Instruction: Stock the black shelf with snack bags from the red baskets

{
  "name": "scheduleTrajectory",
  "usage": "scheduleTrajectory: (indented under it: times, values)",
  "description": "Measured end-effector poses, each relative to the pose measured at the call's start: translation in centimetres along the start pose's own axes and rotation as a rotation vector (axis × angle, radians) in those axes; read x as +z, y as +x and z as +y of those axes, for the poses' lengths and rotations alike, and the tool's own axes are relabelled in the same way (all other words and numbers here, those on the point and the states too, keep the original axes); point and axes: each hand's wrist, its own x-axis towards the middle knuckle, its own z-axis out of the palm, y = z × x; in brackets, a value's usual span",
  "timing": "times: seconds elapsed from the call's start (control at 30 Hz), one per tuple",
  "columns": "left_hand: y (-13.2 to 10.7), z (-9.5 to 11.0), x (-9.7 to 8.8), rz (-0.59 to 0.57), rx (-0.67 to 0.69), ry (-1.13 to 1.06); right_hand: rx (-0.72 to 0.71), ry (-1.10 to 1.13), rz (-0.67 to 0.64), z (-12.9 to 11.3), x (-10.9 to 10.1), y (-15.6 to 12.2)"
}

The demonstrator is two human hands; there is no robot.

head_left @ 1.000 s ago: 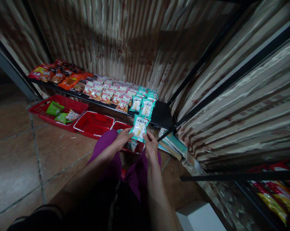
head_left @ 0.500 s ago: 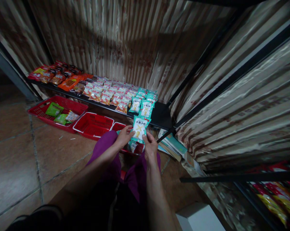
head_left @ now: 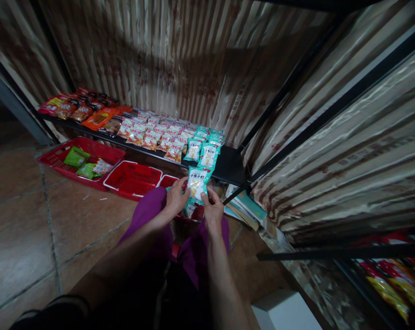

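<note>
Between my two hands is a teal-and-white snack bag (head_left: 197, 181), its printed front facing up. My left hand (head_left: 177, 196) grips its left side, and my right hand (head_left: 212, 204) pinches the lower right side with the thumb on the front. Just beyond it, more teal snack bags (head_left: 208, 156) stand in a row at the right end of the low black shelf (head_left: 230, 167). White-and-orange snack bags (head_left: 152, 137) fill the shelf to their left. Below my hands, a red basket (head_left: 168, 181) with teal bags inside is partly hidden by my hands and knees.
An empty-looking red basket (head_left: 133, 179) and a red basket (head_left: 56, 161) with green packets stand on the tiled floor to the left. Red and orange bags (head_left: 83, 110) lie at the shelf's left end. Right of my knees are stacked papers (head_left: 248, 206) and a white box (head_left: 290, 314).
The held bag has shifted slightly left, and my left hand has come further around its edge. The view has moved a little; the shelf goods look the same.
</note>
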Motion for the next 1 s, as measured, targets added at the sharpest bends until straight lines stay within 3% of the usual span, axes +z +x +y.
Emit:
scheduleTrajectory:
  times: [0.1, 0.37, 0.57, 0.7, 0.87, 1.0]
  values:
    - [-0.1, 0.3, 0.1, -0.019, 0.082, 0.084, -0.164, -0.193, 0.006, -0.3, 0.1, -0.3]
    - [-0.3, 2.1, 0.8, -0.232, -0.085, -0.399, -0.570, -0.549, -0.027, -2.6, 1.3, -1.9]
    - [0.5, 1.5, 0.7, -0.160, -0.082, -0.543, -0.669, -0.556, -0.165, -3.5, 2.2, -3.1]
    - [1.1, 1.0, 0.6, -0.102, -0.117, -0.622, -0.566, -0.437, -0.149, -3.6, 2.4, -3.4]
    - [1.4, 1.2, 0.4, -0.121, -0.269, -0.743, -0.140, -0.175, 0.098, -1.7, 2.1, -2.3]
    - [1.1, 1.6, 0.5, -0.144, -0.316, -0.766, 0.116, 0.051, 0.063, 0.2, 1.8, -1.2]
